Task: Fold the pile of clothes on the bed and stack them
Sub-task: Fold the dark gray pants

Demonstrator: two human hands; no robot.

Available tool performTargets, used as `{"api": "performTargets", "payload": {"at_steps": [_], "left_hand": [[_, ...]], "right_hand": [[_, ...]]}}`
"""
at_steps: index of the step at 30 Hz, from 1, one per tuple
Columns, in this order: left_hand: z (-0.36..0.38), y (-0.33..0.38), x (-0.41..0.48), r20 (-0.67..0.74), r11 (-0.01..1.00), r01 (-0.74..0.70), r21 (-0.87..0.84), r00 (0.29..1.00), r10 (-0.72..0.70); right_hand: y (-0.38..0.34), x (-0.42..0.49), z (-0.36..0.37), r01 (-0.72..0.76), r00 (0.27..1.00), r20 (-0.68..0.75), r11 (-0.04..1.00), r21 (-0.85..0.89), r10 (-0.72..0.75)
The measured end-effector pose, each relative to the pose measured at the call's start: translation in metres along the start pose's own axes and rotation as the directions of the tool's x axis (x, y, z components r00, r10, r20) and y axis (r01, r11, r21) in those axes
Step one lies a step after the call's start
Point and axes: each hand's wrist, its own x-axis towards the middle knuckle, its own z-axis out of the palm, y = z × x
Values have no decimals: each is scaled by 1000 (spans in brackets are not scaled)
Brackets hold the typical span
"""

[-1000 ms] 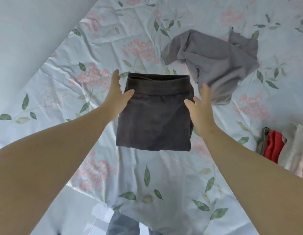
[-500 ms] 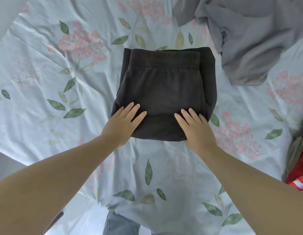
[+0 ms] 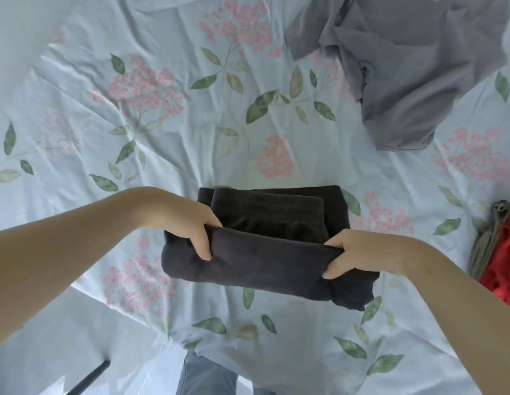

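Dark charcoal folded shorts (image 3: 265,258) lie on the floral bed sheet (image 3: 168,115) in the lower middle of the head view, elastic waistband on the far side. My left hand (image 3: 191,226) pinches the near edge at its left end and my right hand (image 3: 359,253) pinches it at the right end. That near edge is raised and turned over toward the waistband. A crumpled grey garment (image 3: 405,69) lies unfolded at the upper right, apart from the shorts.
At the right edge sit red (image 3: 502,266) and olive (image 3: 487,240) clothes, partly cut off. The bed's near edge runs along the bottom, with my blue-grey trouser leg (image 3: 205,377) and a dark bar (image 3: 88,377) below it.
Both hands went from lying flat on the shorts' near edge to pinching it and lifting it over toward the waistband. The view shifted, so the shorts sit lower in frame.
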Motion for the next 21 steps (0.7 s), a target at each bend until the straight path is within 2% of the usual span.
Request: {"api": "performTargets", "payload": {"at_steps": [2, 4, 7, 10, 11, 12, 14, 15, 16, 17, 18, 19, 21], "left_hand": [[-8, -1, 0, -116, 993, -17, -115, 993, 4], [-21, -2, 5, -325, 969, -58, -242, 945, -25], [-38, -3, 23, -569, 944, -107, -311, 817, -95], [-35, -9, 48, -701, 974, -2, -229, 694, -163], [-28, -11, 56, -765, 982, 86, -166, 618, -183], [-17, -13, 63, -848, 978, 190, -88, 500, -174], [9, -11, 72, -977, 958, 284, 48, 212, -14], [24, -7, 76, -986, 955, 261, 138, 124, 109], [37, -4, 82, -969, 941, 236, 242, 107, 222], [48, -3, 88, -943, 917, 231, 326, 151, 297], [57, -3, 94, -923, 900, 245, 362, 230, 309], [61, -5, 101, -914, 896, 268, 355, 302, 272], [59, -13, 113, -915, 909, 299, 291, 363, 174]], "right_hand": [[2, -2, -7, 1, 994, -112, 996, 92, 9], [3, 3, -19, 60, 934, -358, 988, 146, -4], [0, 23, -32, 129, 711, -701, 991, 41, -64], [-7, 49, -28, -64, 489, -861, 978, -196, -140], [-10, 56, -23, -143, 430, -888, 958, -248, -166], [-13, 61, -17, -197, 367, -911, 942, -272, -187], [-22, 65, 1, -226, 229, -926, 910, -349, -298], [-26, 68, 14, -228, 192, -899, 873, -431, -394], [-27, 72, 29, -231, 214, -853, 824, -517, -475], [-26, 78, 41, -240, 293, -807, 778, -581, -512], [-22, 84, 49, -254, 391, -774, 750, -611, -498], [-17, 92, 52, -270, 478, -751, 737, -619, -455], [-4, 109, 47, -286, 568, -740, 756, -589, -361]]}}
